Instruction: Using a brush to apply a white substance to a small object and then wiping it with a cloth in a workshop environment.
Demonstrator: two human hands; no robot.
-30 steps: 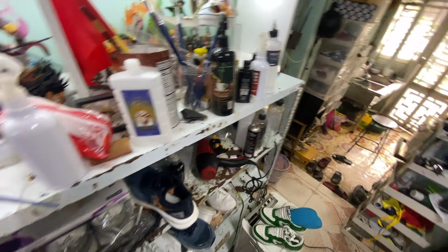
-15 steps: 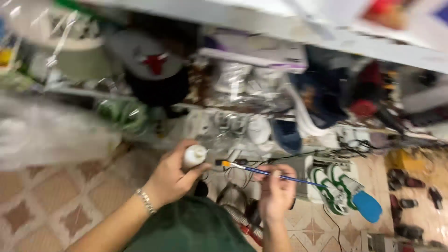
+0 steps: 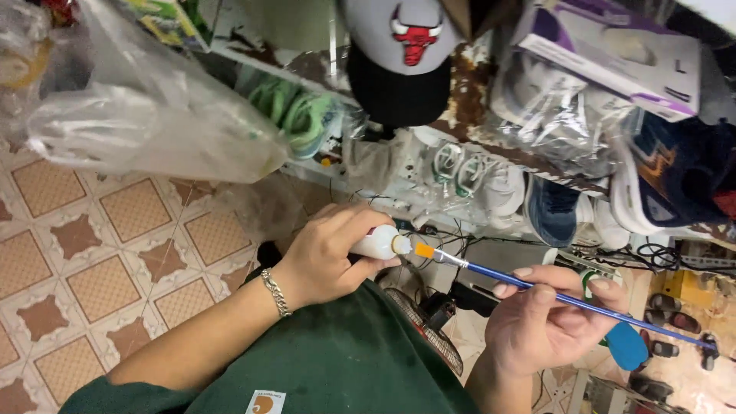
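My left hand (image 3: 331, 251) grips a small white squeeze bottle (image 3: 381, 243), its nozzle pointing right. My right hand (image 3: 546, 320) holds a thin blue-handled paintbrush (image 3: 563, 296) with an orange tip (image 3: 424, 251). The brush tip sits right at the bottle's nozzle, touching or nearly touching it. A silver bracelet (image 3: 275, 293) is on my left wrist. My dark green shirt (image 3: 337, 368) fills the bottom of the view.
Shelves above hold a black-and-grey cap (image 3: 399, 57), bagged sneakers (image 3: 468, 172), a purple-and-white box (image 3: 609, 54) and a large clear plastic bag (image 3: 146, 123). A patterned tile floor (image 3: 100, 253) lies at left. A fan grille (image 3: 429, 330) and cables sit below my hands.
The view swung down from the cluttered shelf top to my hands. The bottle and brush have come closer together, with the brush tip now at the nozzle.
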